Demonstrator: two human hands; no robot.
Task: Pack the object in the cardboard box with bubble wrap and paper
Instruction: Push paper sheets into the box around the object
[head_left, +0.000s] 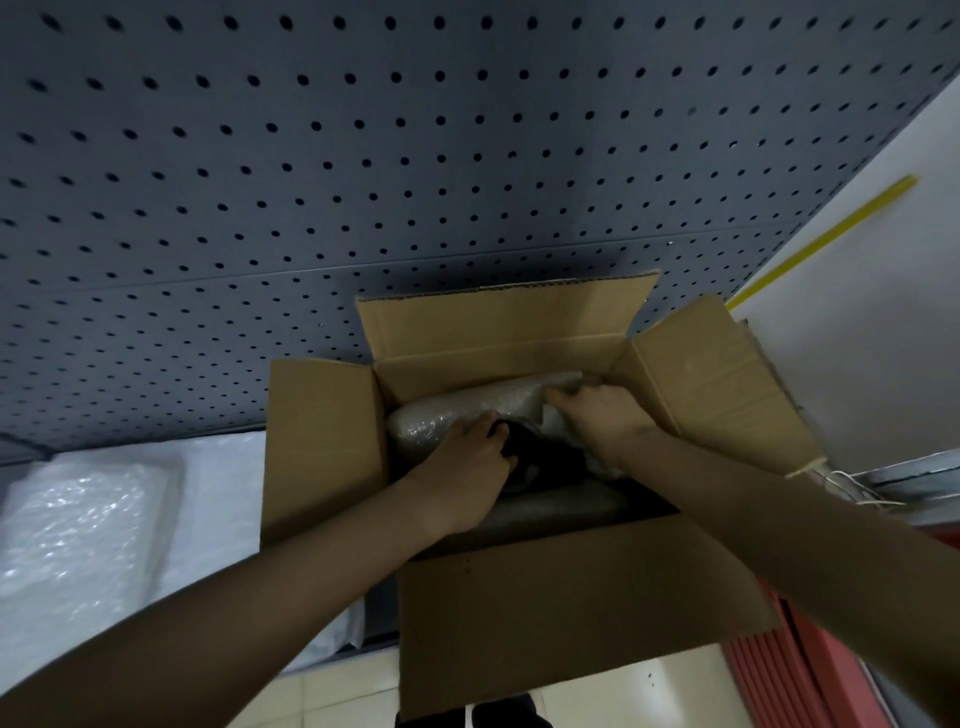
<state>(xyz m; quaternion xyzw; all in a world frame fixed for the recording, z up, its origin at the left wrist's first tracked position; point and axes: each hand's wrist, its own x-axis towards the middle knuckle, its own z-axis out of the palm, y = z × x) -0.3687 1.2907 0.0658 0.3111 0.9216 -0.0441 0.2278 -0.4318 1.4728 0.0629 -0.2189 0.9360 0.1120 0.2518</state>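
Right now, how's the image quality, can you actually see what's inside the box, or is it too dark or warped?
Head view: dim overall, the cardboard box interior deeply shadowed, so the dark object between the left hand and right hand is unreadable; bubble wrap inside still shows; wide-angle distortion bends the pegboard; glare on the bubble-wrap sheets at left.

I count my two hands in one cardboard box, two bubble-wrapped rolls, one bubble wrap stack.
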